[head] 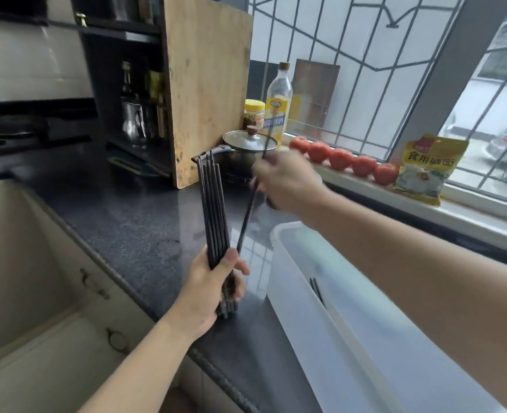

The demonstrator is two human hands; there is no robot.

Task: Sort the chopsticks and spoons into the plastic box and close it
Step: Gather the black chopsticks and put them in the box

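My left hand (213,281) grips the lower end of a bundle of several dark chopsticks (212,210), held upright over the dark counter. My right hand (285,180) holds a single dark chopstick (247,217) that slants down toward the bundle, its lower tip close to my left thumb. The white translucent plastic box (294,296) stands open at the lower right, partly behind my right forearm. Two dark chopsticks (318,290) lie inside it. No spoons are in view.
A lidded steel pot (247,147) stands behind the bundle, next to an upright wooden cutting board (207,84). An oil bottle (277,105) and a yellow jar (254,113) are behind the pot. Tomatoes (340,159) and a yellow packet (425,168) line the windowsill. A sink (17,263) lies left.
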